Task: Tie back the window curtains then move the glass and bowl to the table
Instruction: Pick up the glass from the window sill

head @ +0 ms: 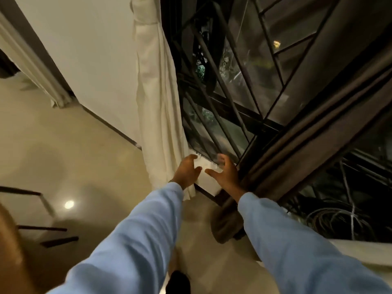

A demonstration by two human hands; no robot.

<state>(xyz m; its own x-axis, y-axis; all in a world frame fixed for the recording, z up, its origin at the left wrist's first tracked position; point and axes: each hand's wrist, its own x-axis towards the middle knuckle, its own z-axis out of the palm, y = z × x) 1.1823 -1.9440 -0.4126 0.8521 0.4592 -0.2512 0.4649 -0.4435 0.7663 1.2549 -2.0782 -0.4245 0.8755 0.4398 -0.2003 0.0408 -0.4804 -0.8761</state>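
Note:
A cream curtain (157,98) hangs gathered at the left side of the barred window (229,81), with a band round it near the top. A dark brown curtain (307,128) hangs bunched on the right, its foot lying on the floor. Both my hands reach out over the white window sill (209,179) between the two curtains. My left hand (187,171) has spread, slightly bent fingers and holds nothing, just right of the cream curtain's hem. My right hand (226,174) is likewise spread and empty, beside the brown curtain. No glass or bowl shows.
Glossy beige floor (84,166) spreads to the left, with dark chair or table legs (57,240) at the lower left. Another pale curtain (38,71) hangs at the far left. Coiled cables (339,221) lie outside the window at the right.

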